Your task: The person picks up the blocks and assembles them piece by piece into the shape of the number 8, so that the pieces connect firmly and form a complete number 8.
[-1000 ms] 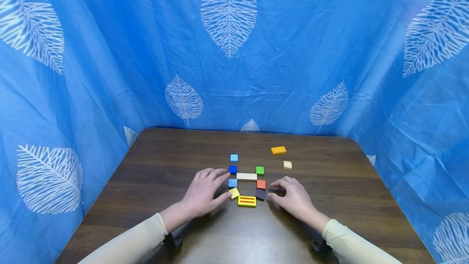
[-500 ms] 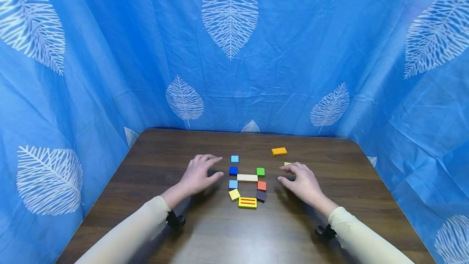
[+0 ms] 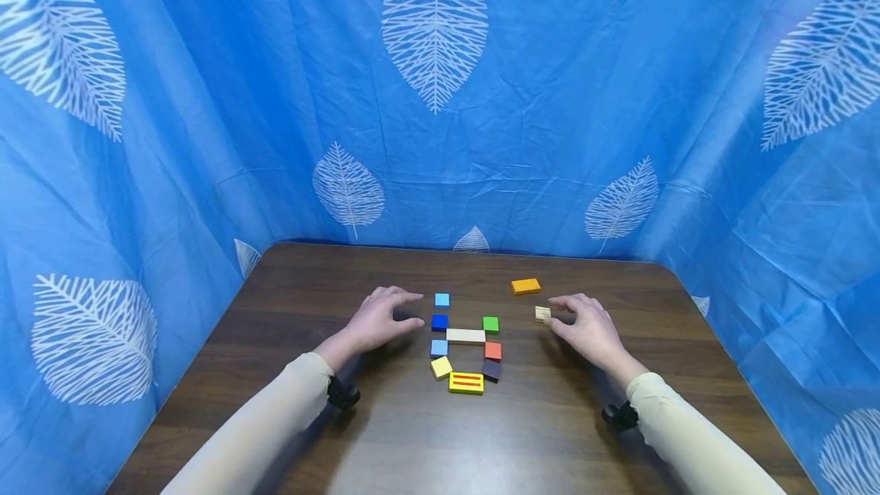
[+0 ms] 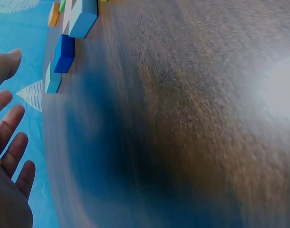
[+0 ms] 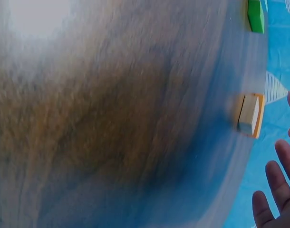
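Withdrawal is shown in the head view: over the last second the left hand [image 3: 376, 319] has been drawn away from the yellow block [image 3: 441, 368] and dark-blue block [image 3: 440, 322], and the right hand [image 3: 590, 333] has been carried from the dark block [image 3: 491, 370] out to the striped pale block [image 3: 542, 314]. No piece appears to have been displaced, so the grouped layout is probably being left as it stands, with attention turned to that outlying piece. It is set on the table [image 3: 330, 273], right of the green block [image 3: 490, 324] and nearer the person than the orange block [image 3: 525, 286]. Thumb and fingers are held apart just beside it; whether it is touched cannot be told. Its stripes are run side to side, but its outline is almost square, so no long axis can be named safely. The orange block is laid lengthwise side to side, its right end angled slightly away.

In the left wrist view, the left hand's fingers are spread and nothing is held.

In the right wrist view, extended, separated fingers are shown with nothing gripped; the striped pale block is seen obliquely, before the orange block.
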`<state>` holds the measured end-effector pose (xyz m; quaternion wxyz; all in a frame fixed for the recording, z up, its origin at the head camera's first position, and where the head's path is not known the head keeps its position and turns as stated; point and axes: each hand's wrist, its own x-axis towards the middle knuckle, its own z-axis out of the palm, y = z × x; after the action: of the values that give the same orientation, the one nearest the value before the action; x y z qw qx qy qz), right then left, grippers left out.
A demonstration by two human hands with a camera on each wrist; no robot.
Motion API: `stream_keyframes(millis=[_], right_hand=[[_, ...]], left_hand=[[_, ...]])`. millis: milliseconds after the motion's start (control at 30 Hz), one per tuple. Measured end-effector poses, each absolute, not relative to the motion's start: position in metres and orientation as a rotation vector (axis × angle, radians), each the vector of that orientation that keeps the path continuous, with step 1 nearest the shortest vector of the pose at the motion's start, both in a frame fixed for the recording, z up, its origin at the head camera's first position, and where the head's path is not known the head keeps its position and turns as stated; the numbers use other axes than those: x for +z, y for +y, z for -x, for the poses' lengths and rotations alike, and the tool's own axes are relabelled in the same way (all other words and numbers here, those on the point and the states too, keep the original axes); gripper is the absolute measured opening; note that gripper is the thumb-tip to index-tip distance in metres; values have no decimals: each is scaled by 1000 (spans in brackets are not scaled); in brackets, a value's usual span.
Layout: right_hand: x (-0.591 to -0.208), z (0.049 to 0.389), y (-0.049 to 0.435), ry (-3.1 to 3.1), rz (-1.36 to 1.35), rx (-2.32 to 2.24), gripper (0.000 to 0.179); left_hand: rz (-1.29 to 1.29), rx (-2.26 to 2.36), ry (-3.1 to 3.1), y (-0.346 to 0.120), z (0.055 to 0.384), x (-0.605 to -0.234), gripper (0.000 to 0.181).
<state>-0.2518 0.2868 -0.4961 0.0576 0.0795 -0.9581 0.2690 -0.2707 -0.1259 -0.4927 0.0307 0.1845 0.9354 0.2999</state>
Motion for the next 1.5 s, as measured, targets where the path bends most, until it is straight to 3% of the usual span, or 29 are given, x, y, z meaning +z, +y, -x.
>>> stream_keyframes(millis=[467,1500], right_hand=[[-512,263,301,-2995,-252,897,55],[-523,276,312,-2984,-282,1017,45]], left_hand=[[-544,997,2764,-111,278,-509,49],[-551,973,2787,-106,286,-519,37]])
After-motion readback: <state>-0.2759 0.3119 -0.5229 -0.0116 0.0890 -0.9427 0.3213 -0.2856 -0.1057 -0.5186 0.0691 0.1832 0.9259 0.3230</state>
